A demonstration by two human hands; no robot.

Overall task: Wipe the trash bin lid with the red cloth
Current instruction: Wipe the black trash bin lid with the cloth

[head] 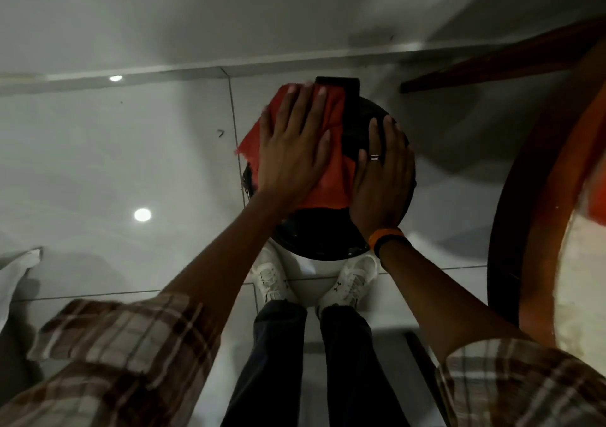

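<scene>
Hands (292,151) flat on red cloth (331,177)

Red cloth (328,177) lies spread on the round black lid (314,233).

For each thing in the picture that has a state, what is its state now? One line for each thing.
trash bin lid: closed on the bin, partly covered by the cloth.
red cloth: spread flat on the lid, one edge hanging over the left side.
left hand: open, palm pressing flat on the cloth.
right hand: open, resting flat on the lid beside the cloth.
</scene>
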